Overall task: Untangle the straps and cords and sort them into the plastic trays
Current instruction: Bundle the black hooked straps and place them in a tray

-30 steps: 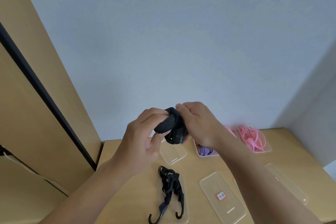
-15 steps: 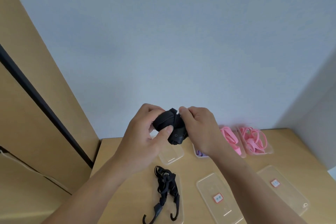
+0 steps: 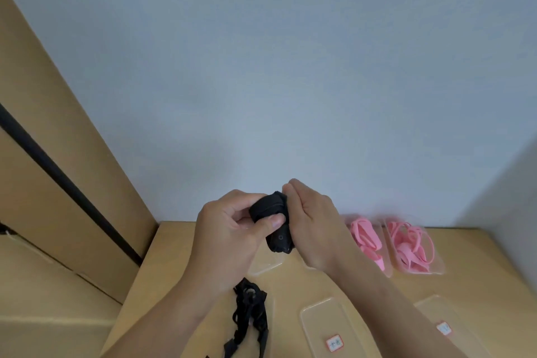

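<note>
Both hands hold a bundled black strap (image 3: pixel 274 219) in the air above the wooden table (image 3: pixel 174 241). My left hand (image 3: pixel 232 237) grips its left side, thumb pressed across the front. My right hand (image 3: pixel 312 225) pinches its top right edge with curled fingers. A snap button shows on the strap's lower end. A black bungee cord with hooks (image 3: pixel 248 320) lies in a clear tray at the front left. Pink straps (image 3: pixel 366 237) and pink cords (image 3: pixel 411 245) fill two clear trays at the back right.
Two clear trays with small red-framed labels, one (image 3: pixel 328 325) at front centre and one (image 3: pixel 444 320) at front right, lie on the table. Another clear tray (image 3: pixel 266 266) lies under my hands. A tan cabinet (image 3: pixel 58 183) stands at the left, a pale wall behind.
The view has tilted slightly up and the hands sit lower in frame. My left thumb has slid further across the strap bundle; both hands keep their hold.
</note>
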The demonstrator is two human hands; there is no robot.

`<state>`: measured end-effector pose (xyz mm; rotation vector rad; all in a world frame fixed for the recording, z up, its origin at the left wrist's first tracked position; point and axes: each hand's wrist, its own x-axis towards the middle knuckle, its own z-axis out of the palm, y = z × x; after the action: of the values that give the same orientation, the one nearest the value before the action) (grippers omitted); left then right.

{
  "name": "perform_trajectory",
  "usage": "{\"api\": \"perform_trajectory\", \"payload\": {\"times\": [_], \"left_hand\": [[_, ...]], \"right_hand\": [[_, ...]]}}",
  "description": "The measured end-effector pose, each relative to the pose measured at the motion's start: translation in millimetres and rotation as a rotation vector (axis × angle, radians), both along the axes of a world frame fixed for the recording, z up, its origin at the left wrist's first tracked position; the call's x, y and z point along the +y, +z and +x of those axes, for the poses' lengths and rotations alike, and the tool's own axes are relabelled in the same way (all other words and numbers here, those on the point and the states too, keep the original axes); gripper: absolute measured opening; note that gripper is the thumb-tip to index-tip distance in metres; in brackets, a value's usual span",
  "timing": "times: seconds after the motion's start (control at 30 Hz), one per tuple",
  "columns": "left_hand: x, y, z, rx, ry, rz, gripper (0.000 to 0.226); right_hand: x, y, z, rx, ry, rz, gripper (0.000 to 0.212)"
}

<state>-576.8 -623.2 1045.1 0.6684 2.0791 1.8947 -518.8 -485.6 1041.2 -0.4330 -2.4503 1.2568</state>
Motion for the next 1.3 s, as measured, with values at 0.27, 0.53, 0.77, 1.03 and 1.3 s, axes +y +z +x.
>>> {"api": "perform_trajectory", "payload": {"times": [0.27, 0.53, 0.77, 1.03, 1.3], "left_hand": [[34, 29, -1, 0.002, -0.024, -0.15, 0.017], [58, 6, 9, -0.018, 0.102, -0.28, 0.022], [64, -26, 18, -0.043, 0.27, -0.358, 0.03], [67, -51, -15, -0.227, 0.287, -0.224, 0.014], [46, -89, -69, -0.442, 0.205, -0.163, 0.009]], "right_hand": [[38, -5, 12, -0.079, 0.229, -0.33, 0.065], [53, -19, 9, -0.223, 0.234, -0.103, 0.052], [43, -49, 0, -0.278, 0.278, -0.017, 0.04], [39, -87, -23, -0.185, 0.153, -0.267, 0.081], [14, -129, -58, -0.136, 0.004, -0.041, 0.03]]}}
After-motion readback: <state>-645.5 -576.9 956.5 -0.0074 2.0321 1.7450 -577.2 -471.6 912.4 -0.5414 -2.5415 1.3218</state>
